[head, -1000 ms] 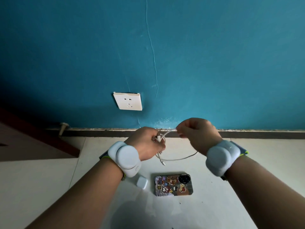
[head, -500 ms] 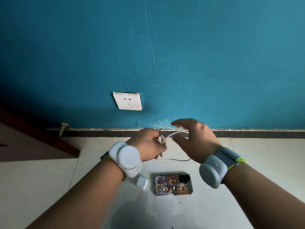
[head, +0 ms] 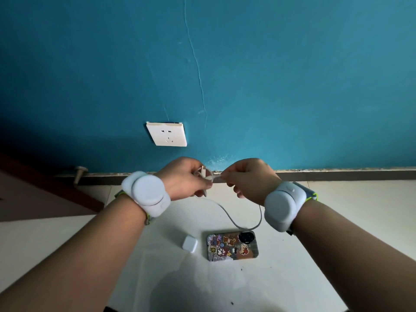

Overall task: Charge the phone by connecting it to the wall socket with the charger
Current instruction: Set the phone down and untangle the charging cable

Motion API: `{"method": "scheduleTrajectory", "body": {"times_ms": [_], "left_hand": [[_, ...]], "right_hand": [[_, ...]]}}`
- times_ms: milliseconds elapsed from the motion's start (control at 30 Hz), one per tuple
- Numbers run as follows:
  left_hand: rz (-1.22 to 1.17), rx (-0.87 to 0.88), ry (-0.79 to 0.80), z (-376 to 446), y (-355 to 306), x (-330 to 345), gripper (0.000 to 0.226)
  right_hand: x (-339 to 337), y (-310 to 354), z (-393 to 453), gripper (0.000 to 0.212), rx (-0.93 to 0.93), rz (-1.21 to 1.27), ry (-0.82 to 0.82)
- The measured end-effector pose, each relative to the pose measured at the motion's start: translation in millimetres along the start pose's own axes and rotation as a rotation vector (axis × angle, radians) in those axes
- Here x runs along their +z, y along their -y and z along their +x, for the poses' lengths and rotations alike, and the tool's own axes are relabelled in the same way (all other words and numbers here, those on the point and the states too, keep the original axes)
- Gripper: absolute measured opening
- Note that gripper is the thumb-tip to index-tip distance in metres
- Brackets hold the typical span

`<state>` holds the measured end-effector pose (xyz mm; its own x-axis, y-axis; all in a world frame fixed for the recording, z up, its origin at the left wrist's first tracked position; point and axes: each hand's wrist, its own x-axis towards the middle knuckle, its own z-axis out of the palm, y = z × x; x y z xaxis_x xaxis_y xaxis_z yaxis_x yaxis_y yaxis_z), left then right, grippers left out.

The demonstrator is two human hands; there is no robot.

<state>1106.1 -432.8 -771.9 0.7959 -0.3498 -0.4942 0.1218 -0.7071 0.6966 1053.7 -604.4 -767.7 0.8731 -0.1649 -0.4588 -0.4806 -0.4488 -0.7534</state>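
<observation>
Both hands work the thin white charging cable (head: pixel 234 218) w/ slack looping to the floor, prob. to untangle it: left hand (head: pixel 186 177) grips a bundle, right hand (head: pixel 247 180) pinches a strand. Sticker-covered phone (head: pixel 232 246) lies face-down on pale floor (head: pixel 315 255), small white charger block (head: pixel 189 243) just beside; white wall socket (head: pixel 167 134) unused above.

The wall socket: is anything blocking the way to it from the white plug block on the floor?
Nothing visible does. The wall socket is bare, and the plug block lies free beside the phone. Both hands hold the cable above the floor.
</observation>
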Motion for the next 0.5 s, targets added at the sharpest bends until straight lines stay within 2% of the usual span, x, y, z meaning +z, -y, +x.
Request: {"method": "scheduleTrajectory", "body": {"times_ms": [233,367,500], "left_hand": [[-0.17,0.031,-0.069,-1,-8,3,0.007],[-0.193,0.014,-0.096,-1,-6,-2,0.01],[-0.229,-0.001,-0.117,-2,-4,-5,0.011]], "right_hand": [[-2,3,5,0.019,0.088,0.193,-0.015],[-12,3,9,0.011,0.115,0.289,-0.067],[-16,-2,13,0.009,0.07,0.279,-0.152]]}}
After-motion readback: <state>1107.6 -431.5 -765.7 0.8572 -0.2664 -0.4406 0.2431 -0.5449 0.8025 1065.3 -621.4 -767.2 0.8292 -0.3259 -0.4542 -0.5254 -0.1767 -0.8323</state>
